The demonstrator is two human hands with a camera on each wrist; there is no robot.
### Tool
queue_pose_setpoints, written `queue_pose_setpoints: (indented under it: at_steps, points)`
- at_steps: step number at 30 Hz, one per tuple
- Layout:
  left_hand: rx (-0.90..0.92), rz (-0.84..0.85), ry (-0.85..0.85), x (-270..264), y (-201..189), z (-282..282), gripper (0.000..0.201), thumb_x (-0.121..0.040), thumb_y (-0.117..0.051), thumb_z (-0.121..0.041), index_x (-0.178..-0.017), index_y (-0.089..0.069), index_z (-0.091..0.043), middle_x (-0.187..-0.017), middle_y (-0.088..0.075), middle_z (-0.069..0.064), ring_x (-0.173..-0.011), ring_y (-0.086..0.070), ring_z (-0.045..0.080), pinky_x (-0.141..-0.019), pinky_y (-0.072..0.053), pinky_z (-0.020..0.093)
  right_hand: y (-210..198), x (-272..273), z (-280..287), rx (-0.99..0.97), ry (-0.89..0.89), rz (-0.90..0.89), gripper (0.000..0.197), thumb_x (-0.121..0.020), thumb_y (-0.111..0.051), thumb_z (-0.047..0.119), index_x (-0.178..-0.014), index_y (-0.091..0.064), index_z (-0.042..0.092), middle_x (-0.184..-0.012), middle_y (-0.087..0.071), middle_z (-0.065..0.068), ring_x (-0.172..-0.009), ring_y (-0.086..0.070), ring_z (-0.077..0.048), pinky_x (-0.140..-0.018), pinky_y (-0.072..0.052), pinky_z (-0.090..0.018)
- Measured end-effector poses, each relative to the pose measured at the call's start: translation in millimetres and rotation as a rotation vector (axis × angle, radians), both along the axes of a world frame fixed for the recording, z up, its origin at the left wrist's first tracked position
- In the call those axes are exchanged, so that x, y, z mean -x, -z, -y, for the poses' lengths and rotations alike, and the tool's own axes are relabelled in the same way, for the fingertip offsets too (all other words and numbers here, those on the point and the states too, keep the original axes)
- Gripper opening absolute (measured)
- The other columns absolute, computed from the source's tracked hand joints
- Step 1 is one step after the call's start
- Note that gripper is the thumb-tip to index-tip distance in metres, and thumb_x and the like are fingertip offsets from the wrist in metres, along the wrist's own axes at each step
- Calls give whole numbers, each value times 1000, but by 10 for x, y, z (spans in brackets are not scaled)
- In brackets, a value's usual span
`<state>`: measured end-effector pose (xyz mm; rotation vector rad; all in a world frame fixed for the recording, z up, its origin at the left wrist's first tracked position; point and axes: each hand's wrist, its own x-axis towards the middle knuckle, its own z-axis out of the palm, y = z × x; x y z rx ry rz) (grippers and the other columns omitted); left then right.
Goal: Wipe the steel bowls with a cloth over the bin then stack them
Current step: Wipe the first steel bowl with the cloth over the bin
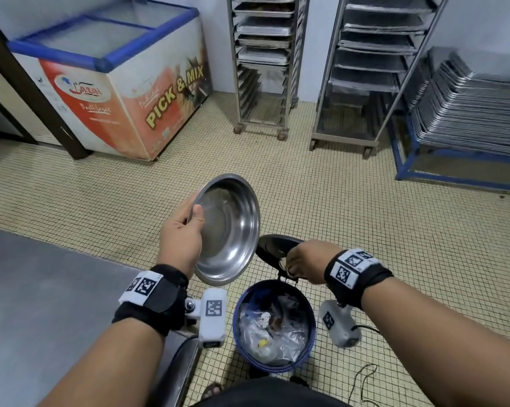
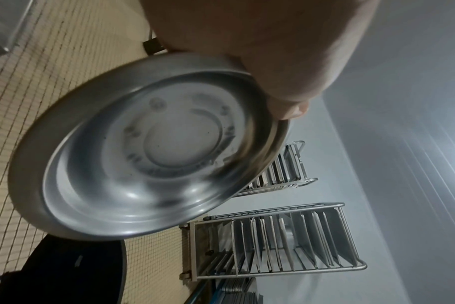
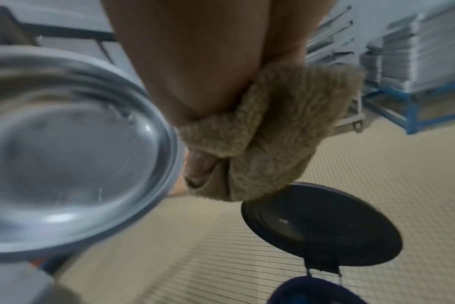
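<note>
My left hand (image 1: 186, 230) grips a steel bowl (image 1: 230, 230) by its rim, thumb inside, and holds it tilted on edge above and to the left of the bin. The left wrist view looks into the bowl (image 2: 148, 156), my thumb (image 2: 286, 98) on its rim. My right hand (image 1: 306, 264) is balled around a beige fluffy cloth (image 3: 268, 144), just right of the bowl (image 3: 65, 154) and apart from it, over the bin's far rim. In the head view the cloth is almost hidden by the hand. The blue round bin (image 1: 311, 333) stands open on the floor, with plastic waste inside.
The bin's black lid (image 1: 272, 246) stands raised behind it. A steel table (image 1: 57, 304) lies at my left. Two tray racks (image 1: 262, 69) (image 1: 374, 71), a pile of trays (image 1: 476, 107) on a blue frame and a chest freezer (image 1: 124, 83) line the far wall. Tiled floor lies between.
</note>
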<state>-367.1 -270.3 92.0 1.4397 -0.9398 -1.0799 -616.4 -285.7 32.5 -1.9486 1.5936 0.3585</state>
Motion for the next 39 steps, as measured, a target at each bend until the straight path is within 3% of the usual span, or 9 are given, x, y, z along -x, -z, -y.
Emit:
queue_pose_setpoints:
  at_steps: [3,6,10,13,19,23,28,31,39]
  points:
    - [-21,-56,-11,10,10,10,31,-106,-51,-27,-117,-70,-50,-135,-65,-8,-125,-60,18,-109,-49,49,-140,-16,-14,130,145,256,23,-98,-65,26,-120,-69,34,-103,-71,15,-74,-66,0,-57,-51,-15]
    - [-31,-77,27,97,19,15,32,-107,-49,-26,-132,-67,-35,-128,-70,-6,-119,-64,18,-105,-51,48,-256,-189,26,300,42,340,27,-99,-62,30,-125,-67,33,-112,-67,13,-76,-58,1,-63,-44,-14]
    - [0,-105,70,210,-72,39,36,-108,-48,-17,-101,-78,-37,-109,-77,-10,-115,-68,20,-102,-53,43,-117,-477,19,320,-44,286,37,-99,-65,19,-131,-65,36,-129,-63,15,-95,-62,-5,-79,-55,-22]
    - [-12,-119,59,174,-59,76,28,-106,-52,-19,-122,-72,-30,-134,-67,-2,-127,-61,22,-108,-49,48,13,-603,-99,299,-161,237,39,-98,-63,16,-132,-65,35,-141,-58,15,-120,-59,-17,-97,-55,-39]
    - [-44,-139,-74,-38,100,24,34,-104,-54,-29,-136,-64,-28,-139,-64,-4,-129,-57,23,-107,-47,59,139,-343,-183,190,-187,134,38,-95,-64,10,-123,-69,36,-123,-68,15,-108,-64,-9,-82,-53,-24]
    - [-32,-158,-119,-145,-23,36,35,-108,-45,-24,-138,-62,-32,-127,-70,-7,-123,-59,19,-107,-48,56,213,-72,-228,160,228,360,21,-100,-60,23,-114,-72,34,-98,-69,15,-74,-64,-2,-62,-52,-21]
    - [14,-131,-95,-96,-36,5,40,-111,-34,-22,-128,-62,-45,-129,-66,-4,-121,-62,22,-98,-55,48,146,-144,-160,357,858,882,17,-103,-56,32,-105,-72,37,-99,-72,9,-87,-70,-12,-81,-62,-41]
    - [-45,-162,-61,-30,-22,11,28,-111,-38,-22,-118,-54,-43,-120,-66,2,-104,-67,21,-83,-57,41,8,-285,-100,286,1100,1138,17,-105,-53,29,-98,-66,35,-80,-71,5,-69,-67,-14,-65,-62,-35]
    - [-166,-160,170,-185,-167,52,33,-103,-52,-41,-123,-46,-15,-107,-66,6,-83,-71,22,-77,-59,42,-159,-188,-57,423,979,1078,20,-105,-52,27,-122,-65,30,-90,-71,6,-59,-62,-3,-49,-56,-20]
